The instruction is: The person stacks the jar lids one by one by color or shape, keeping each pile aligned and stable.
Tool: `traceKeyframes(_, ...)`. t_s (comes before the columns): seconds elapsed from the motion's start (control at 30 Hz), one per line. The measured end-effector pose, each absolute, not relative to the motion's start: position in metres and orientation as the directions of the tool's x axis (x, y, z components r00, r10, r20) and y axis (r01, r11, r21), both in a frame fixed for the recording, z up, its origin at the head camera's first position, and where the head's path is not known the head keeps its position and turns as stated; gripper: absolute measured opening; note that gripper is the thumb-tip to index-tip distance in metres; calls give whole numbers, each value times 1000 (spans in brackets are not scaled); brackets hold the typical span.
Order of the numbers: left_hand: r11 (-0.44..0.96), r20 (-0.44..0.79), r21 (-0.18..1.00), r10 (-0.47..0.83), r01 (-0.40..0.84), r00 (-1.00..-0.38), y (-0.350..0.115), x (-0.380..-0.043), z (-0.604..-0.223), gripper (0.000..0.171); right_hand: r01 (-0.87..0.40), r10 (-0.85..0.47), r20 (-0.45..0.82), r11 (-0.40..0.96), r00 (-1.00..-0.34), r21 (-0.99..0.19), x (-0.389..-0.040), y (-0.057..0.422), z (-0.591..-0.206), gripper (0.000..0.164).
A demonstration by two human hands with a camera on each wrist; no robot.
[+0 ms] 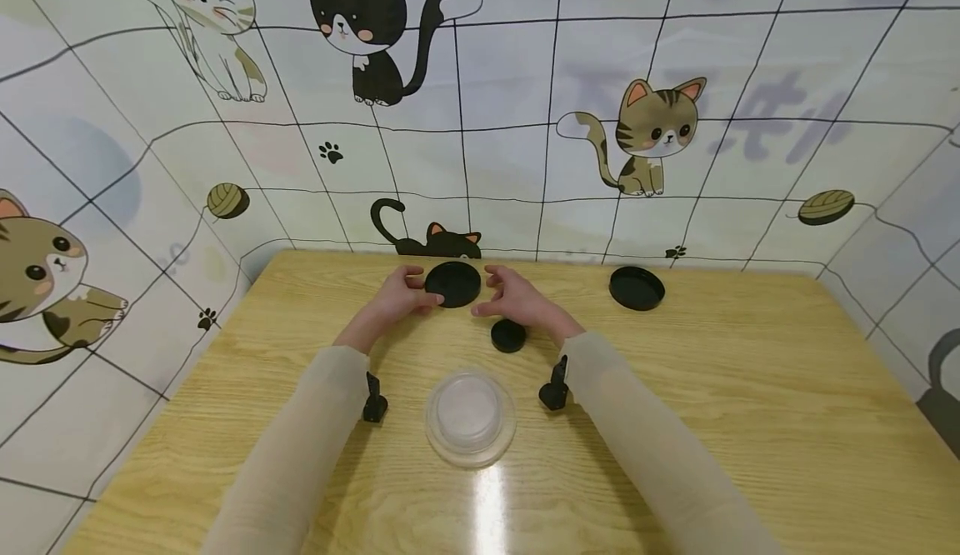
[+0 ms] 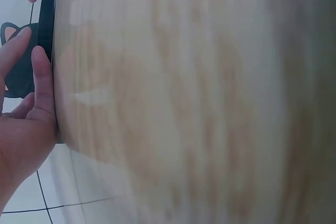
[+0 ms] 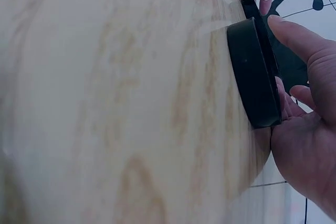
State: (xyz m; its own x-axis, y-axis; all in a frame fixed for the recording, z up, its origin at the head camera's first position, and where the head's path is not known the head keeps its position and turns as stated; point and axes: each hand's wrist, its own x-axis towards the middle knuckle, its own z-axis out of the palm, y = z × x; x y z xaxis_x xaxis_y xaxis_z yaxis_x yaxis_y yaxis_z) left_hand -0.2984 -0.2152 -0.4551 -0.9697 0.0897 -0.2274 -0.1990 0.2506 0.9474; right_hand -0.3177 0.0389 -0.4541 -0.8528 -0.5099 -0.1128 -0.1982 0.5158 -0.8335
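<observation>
A large round black shallow dish (image 1: 453, 284) lies near the back edge of the table, between both hands. On its left side is my left hand (image 1: 401, 295), its fingers spread loosely and the thumb tip overlapping the rim; whether it presses there I cannot tell. To the right, my right hand (image 1: 517, 295) stands a little apart from the dish, thumb and fingers parted with nothing between them. Just in front of that hand sits a small black round piece (image 1: 508, 336), which looks large and close in the right wrist view (image 3: 252, 74).
Nearer the front, between the forearms, stands a clear round plastic container (image 1: 470, 417). A second black shallow dish (image 1: 637, 288) lies at the back right. The wooden table (image 1: 720, 422) meets a cloth backdrop (image 1: 517, 163) printed with cats.
</observation>
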Motion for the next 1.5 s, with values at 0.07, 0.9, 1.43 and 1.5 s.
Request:
traceKeyframes(0.07,248,-232,947,93,-203,-968,-216,-298,-455,85,-195,-516,-120,514,-848,-835,-318,38,-454,89)
traceKeyframes(0.9,468,-192,879,167,-93,-967,-211,-296,-449,75,-170,-467,-135,554,-874,-815,-322,32,-451,69)
traceKeyframes(1.43,427,-172,902,224,-62,-959,-215,-291,-449,76,-181,-444,-65,490,-894,-852,-318,36,-456,62)
traceKeyframes(1.5,408,-154,912,227,-50,-962,-215,-290,-447,77,-177,-444,-57,467,-894,-866,-317,37,-455,61)
